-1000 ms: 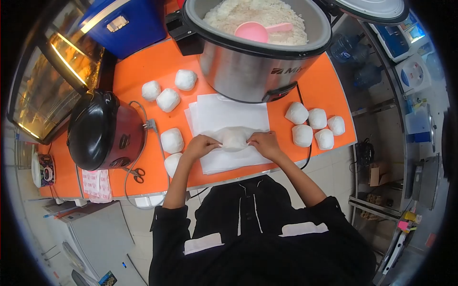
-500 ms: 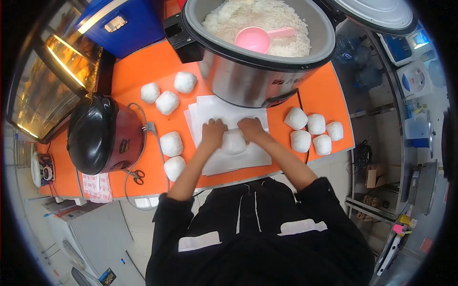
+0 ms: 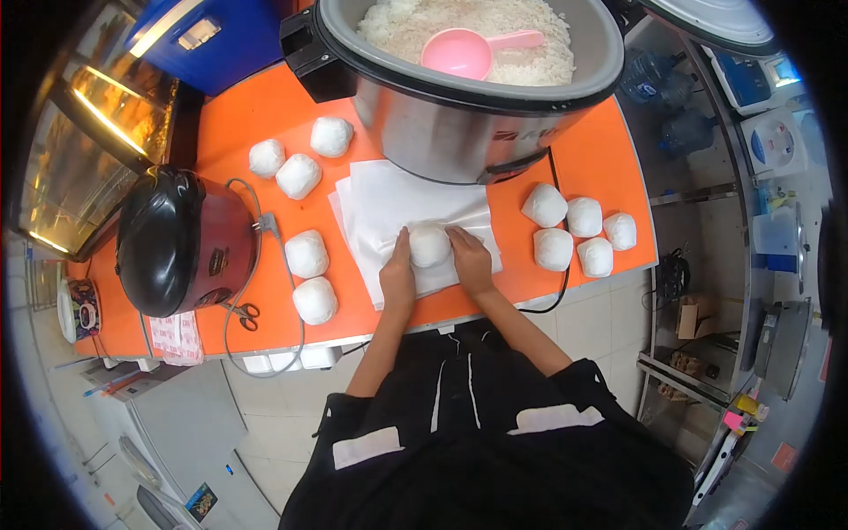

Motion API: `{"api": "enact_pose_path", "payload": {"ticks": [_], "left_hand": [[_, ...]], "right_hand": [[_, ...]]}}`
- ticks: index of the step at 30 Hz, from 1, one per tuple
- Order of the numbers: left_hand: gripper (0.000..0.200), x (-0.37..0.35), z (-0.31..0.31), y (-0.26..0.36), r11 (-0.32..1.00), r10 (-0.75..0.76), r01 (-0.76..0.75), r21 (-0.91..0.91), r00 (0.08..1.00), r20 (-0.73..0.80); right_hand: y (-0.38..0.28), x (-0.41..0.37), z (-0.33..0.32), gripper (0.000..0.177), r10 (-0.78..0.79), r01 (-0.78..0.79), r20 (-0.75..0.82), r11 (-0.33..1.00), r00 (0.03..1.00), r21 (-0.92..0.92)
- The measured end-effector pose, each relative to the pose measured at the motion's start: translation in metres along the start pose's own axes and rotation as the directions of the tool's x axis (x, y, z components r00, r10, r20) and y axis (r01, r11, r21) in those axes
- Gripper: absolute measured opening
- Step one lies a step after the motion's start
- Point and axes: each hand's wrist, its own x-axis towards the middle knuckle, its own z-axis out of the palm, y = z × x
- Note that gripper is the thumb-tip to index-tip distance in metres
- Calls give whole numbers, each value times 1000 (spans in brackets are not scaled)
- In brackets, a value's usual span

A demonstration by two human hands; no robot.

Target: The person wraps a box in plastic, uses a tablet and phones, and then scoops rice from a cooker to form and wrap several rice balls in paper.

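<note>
A round white paper-wrapped packet (image 3: 429, 245) sits on a stack of white paper sheets (image 3: 375, 199) in front of me. My left hand (image 3: 397, 276) presses against its left side, fingers pointing forward. From the right, my right hand (image 3: 472, 263) cups the same packet, so it is held between both palms. Beyond the sheets stands a large steel rice cooker (image 3: 433, 141), open and full of white rice (image 3: 539, 35). A pink scoop (image 3: 458, 55) rests on the rice.
Several similar packets lie left (image 3: 299, 177) and right (image 3: 553, 249) on the orange table (image 3: 238, 119). A smaller dark red cooker (image 3: 221, 252), its cord and scissors (image 3: 248, 315) are at left, near a lit display case (image 3: 97, 124). A blue cooler box (image 3: 212, 49) stands behind.
My hands have moved from the far corners of the packet back to its two sides. The paper is now tucked in and the packet looks rounder. The view has shifted slightly.
</note>
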Motion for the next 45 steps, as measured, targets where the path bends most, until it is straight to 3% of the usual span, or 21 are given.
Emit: {"api": "enact_pose_path", "payload": {"ticks": [5, 7, 11, 13, 14, 16, 17, 19, 20, 21, 22, 24, 26, 29, 32, 34, 38, 40, 42, 43, 45], "left_hand": [[69, -15, -4, -12, 962, 266, -272, 30, 954, 139], [73, -11, -7, -8, 971, 240, -236, -43, 956, 169], [75, -17, -7, -1, 983, 151, -120, -137, 957, 248], [74, -19, -6, 19, 981, 119, -77, -180, 964, 237], [73, -22, -9, 33, 975, 107, -71, -211, 981, 164], [71, -25, -14, 53, 968, 102, -75, -242, 989, 104], [69, -26, -15, 60, 956, 161, -148, -254, 986, 33], [67, -20, -4, 70, 929, 250, -253, -271, 967, -45], [65, -21, 1, 74, 752, 86, -123, -647, 992, -89], [64, -21, 7, 78, 422, -84, -12, -907, 995, -52], [64, -20, -2, 92, 420, -71, -8, -907, 997, -42], [63, -21, -27, 127, -25, -263, 214, -976, 941, 213], [67, -22, -40, 152, 104, -189, 98, -990, 979, 77], [73, -19, -39, 156, 15, -120, 104, -994, 988, 102], [85, -15, -35, 150, 147, 14, 108, -983, 994, 111], [99, -21, -26, 148, 193, 98, 215, -957, 967, 237], [95, -29, -1, 156, 121, 186, 264, -957, 941, 283], [83, -27, 10, 160, 489, 58, 75, -869, 991, 119], [79, -23, 8, 126, 611, 6, 57, -789, 997, 77], [75, -22, 3, 104, 723, -38, 55, -689, 998, 39], [57, -28, -21, 70, 913, 13, -4, -407, 1000, 19]], "right_hand": [[-8, -18, -5, 52, 13, -2, 154, 998, 988, -67], [-20, -17, -20, 70, 104, -66, 320, 990, 942, -127], [-30, -10, -18, 71, 132, -133, 286, 991, 949, -15], [-31, -8, -14, 65, 233, -275, 163, 613, 959, 741], [-34, -3, -10, 65, 236, -268, 151, 614, 960, 742], [-55, 15, -17, 58, 578, -315, 381, -216, 722, 924], [-59, 22, -30, 48, 582, -377, 467, -277, 666, 884], [-63, 28, -47, 46, 572, -334, 433, -275, 697, 902], [-65, 27, -53, 43, 553, -314, 420, -280, 720, 907], [-66, 21, -50, 43, 530, -254, 261, -88, 807, 963], [-74, 21, -67, 43, 541, -243, 250, -85, 803, 966], [-91, 20, -107, 47, 289, -126, -53, 567, 956, 814], [-94, 15, -127, 49, 308, -184, 39, 458, 951, 870], [-78, 11, -141, 52, 264, -185, 59, 483, 963, 856], [-50, 3, -150, 57, 221, -275, 174, 605, 960, 747], [-38, 0, -164, 59, 148, -392, 363, 302, 920, 869], [-5, 15, -205, 56, 97, -589, 599, 363, 795, 722], [26, 27, -210, 59, 136, -637, 628, 292, 766, 713], [66, 46, -219, 63, 396, -566, 406, 532, 824, 629], [82, 63, -244, 67, 541, -691, 437, 487, 719, 534], [154, 84, -250, 71, 652, -674, 211, 626, 729, 394]]}}
